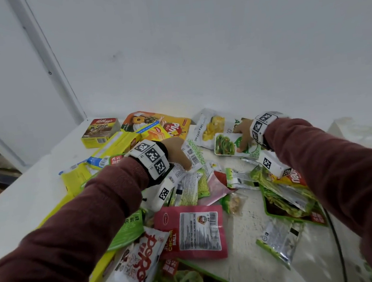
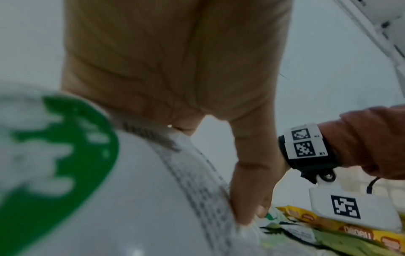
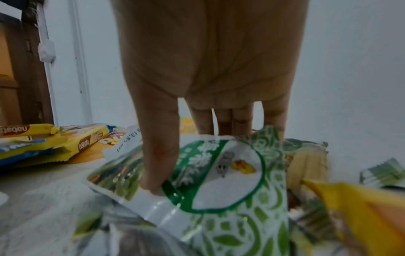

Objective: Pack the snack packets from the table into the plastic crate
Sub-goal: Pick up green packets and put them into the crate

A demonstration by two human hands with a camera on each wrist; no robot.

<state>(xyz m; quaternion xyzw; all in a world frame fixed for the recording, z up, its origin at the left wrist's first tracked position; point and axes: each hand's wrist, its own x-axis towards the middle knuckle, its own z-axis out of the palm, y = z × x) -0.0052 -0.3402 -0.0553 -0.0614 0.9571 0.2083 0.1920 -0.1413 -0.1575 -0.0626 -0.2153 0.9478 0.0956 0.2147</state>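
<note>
Snack packets (image 1: 189, 234) lie heaped across the white table (image 1: 18, 203), their lower layers hidden under one another and under both sleeves. The left hand (image 1: 177, 152) pinches a white, green-printed packet (image 1: 193, 156) near the middle of the heap. The right hand (image 1: 243, 136) grips a green vegetable packet (image 1: 227, 145) at the far right, thumb on top, fingers behind.

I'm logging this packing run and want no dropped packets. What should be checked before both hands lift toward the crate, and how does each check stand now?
1. Right hand grips the green-and-white packet, thumb on top: ok.
2. Left hand holds the white barcode packet: ok.
3. Each hand holds one packet only: cannot tell.
4. Plastic crate in view: not ok.
5. Cable clear of the right arm: cannot tell.
</note>
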